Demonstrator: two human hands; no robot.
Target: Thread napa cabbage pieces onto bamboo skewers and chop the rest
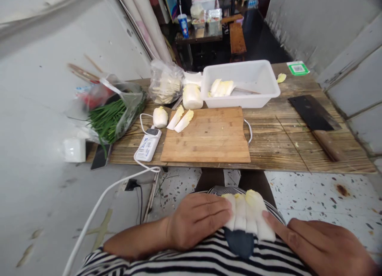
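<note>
A cutting board (205,138), cleaver (313,117) and bagged greens (108,119) mark this as a kitchen workspace.

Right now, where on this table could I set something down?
The cutting board is mostly bare right of its two leaf pieces. The table is free between the board's white handle and the cleaver, save small scraps. Left of the board is crowded: power strip, cabbage piece, bagged greens.

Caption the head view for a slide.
Left hand holds a row of cabbage pieces, right hand touching its edge, facing a wooden table bearing cutting board, tub and cleaver.
</note>
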